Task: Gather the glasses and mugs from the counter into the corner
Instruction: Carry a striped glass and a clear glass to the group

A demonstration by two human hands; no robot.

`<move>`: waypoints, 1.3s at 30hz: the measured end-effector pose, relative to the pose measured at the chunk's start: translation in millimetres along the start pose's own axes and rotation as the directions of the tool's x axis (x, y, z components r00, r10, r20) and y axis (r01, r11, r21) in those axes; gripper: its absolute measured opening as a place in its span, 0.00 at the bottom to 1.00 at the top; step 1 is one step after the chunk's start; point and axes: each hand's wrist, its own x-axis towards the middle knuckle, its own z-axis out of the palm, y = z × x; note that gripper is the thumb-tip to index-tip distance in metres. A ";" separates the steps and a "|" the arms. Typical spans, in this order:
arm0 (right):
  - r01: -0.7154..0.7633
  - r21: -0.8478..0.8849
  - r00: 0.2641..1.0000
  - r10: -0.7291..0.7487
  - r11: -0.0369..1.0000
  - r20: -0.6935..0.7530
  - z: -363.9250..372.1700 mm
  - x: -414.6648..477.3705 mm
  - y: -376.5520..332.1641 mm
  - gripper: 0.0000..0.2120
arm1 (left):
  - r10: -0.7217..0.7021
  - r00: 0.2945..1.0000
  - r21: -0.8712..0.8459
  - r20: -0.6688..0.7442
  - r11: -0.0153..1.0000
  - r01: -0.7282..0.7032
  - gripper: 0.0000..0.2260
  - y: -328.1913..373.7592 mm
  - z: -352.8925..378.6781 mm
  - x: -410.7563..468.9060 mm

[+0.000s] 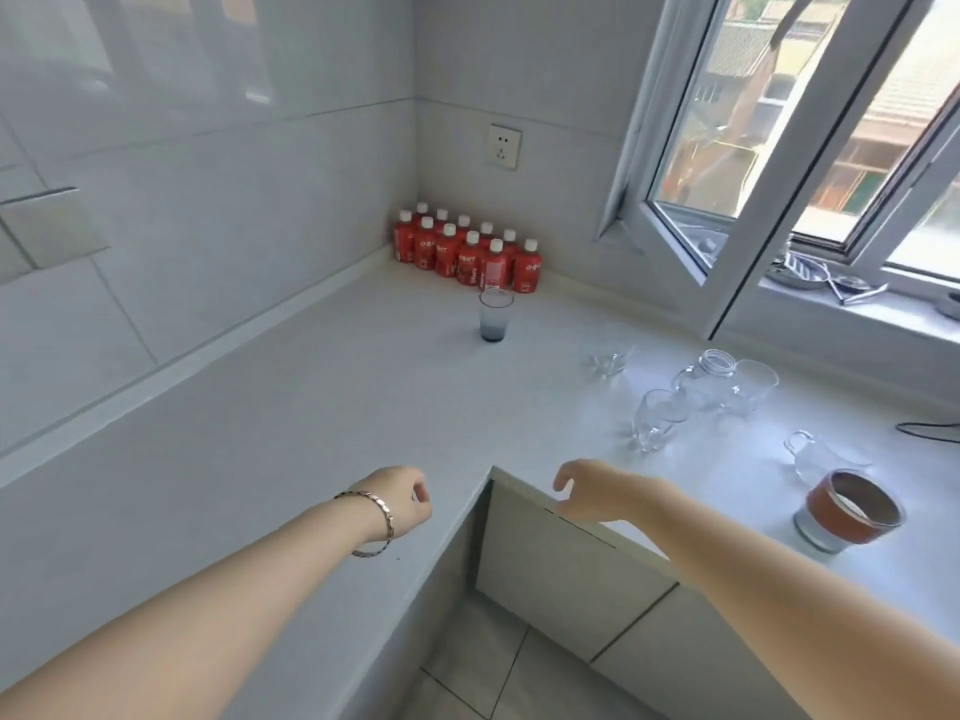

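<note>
A blue-tinted glass (494,315) stands upright near the corner of the white counter (311,407). To its right stand a short clear glass (610,353), a clear jar (706,379), a clear tumbler (753,387) and a stemless clear glass (657,420). Further right are a clear handled mug (818,457) and a glass with a brown band (849,511). My left hand (402,498), bracelet on the wrist, hovers over the counter's inner edge with fingers curled and holds nothing. My right hand (597,493) hovers beside it, fingers loosely apart, empty.
Several red bottles (467,252) fill the far corner against the tiled wall. An open window sash (727,226) juts over the counter's right arm. Metal items (810,272) lie on the sill. A black cable (930,431) lies at the right edge. A socket (503,146) is on the wall.
</note>
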 end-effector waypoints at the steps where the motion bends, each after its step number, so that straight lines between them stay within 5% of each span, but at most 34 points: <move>1: -0.017 0.027 1.000 0.017 0.999 -0.018 -5.6 6.2 15.4 0.20 | -0.001 1.000 0.016 0.001 1.000 0.001 0.09 10.0 -1.3 12.1; 9: -0.207 0.212 0.945 0.251 0.955 -0.207 -48.2 82.3 122.7 0.21 | 0.034 0.998 0.070 0.058 0.997 -0.038 0.11 64.2 -9.4 129.4; 17: -0.410 0.366 0.864 0.485 0.835 -0.138 -77.3 172.2 177.0 0.46 | 0.100 0.982 0.069 0.160 0.991 -0.112 0.10 94.0 -24.6 276.8; 21: -0.443 0.292 0.878 0.476 0.848 -0.053 -79.8 200.7 180.6 0.45 | 0.108 0.984 0.083 0.144 0.989 -0.121 0.10 102.8 -42.0 332.4; 24: -0.453 0.203 0.882 0.470 0.868 -0.041 -86.7 214.4 181.1 0.37 | 0.003 0.999 -0.022 -0.047 1.000 -0.004 0.08 104.7 -55.3 367.0; 29: -0.391 0.241 0.908 0.416 0.888 -0.057 -118.0 239.2 160.9 0.36 | -0.124 0.944 -0.253 -0.307 0.966 0.044 0.34 114.3 -87.8 409.2; 33: -0.313 0.302 0.917 0.369 0.900 -0.150 -147.5 264.9 139.4 0.36 | -0.028 0.983 -0.187 -0.182 0.982 -0.006 0.48 120.7 -104.4 452.2; 35: -0.270 0.312 0.917 0.342 0.911 -0.204 -159.7 276.3 130.4 0.35 | -0.013 0.997 -0.098 -0.078 0.995 0.005 0.45 121.6 -105.8 466.7; 39: -0.223 0.317 0.917 0.308 0.922 -0.254 -174.0 290.0 116.8 0.37 | -0.032 0.991 -0.073 -0.129 0.997 0.023 0.38 121.8 -98.1 468.1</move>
